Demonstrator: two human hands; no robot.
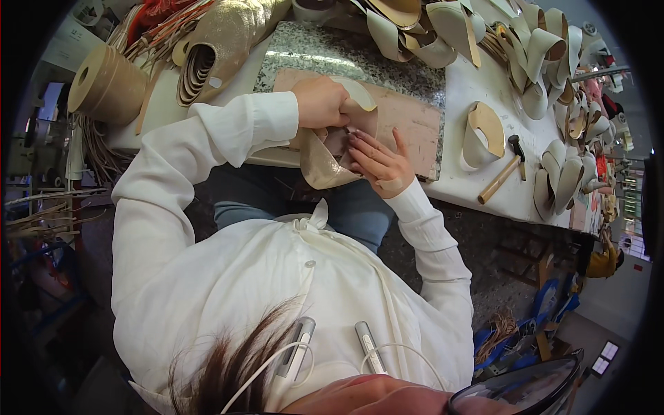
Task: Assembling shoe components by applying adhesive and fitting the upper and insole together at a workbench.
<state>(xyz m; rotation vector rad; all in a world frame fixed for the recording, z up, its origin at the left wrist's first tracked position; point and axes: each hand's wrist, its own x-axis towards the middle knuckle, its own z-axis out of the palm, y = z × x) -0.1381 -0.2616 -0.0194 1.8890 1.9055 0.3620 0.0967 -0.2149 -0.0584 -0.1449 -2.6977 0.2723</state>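
Observation:
At the near edge of the workbench I have a shimmering gold-beige shoe upper [324,167], curved into a loop with its pale lining turned partly outward. My left hand [320,102] is closed on its far side, fingers curled down at the rim. My right hand [380,160] lies against the inside and right edge of the upper, fingers stretched out flat and thumb standing apart. Under both is a worn pinkish board [408,124], resting on a speckled stone slab [304,52]. The inner fold of the upper is partly hidden by my fingers.
A hammer [503,173] lies right of the board, beside a single beige upper [482,135]. More uppers [546,52] crowd the right and far side. At left stand a tape roll [111,84] and a nested stack of gold uppers [225,45], near loose strips [162,28].

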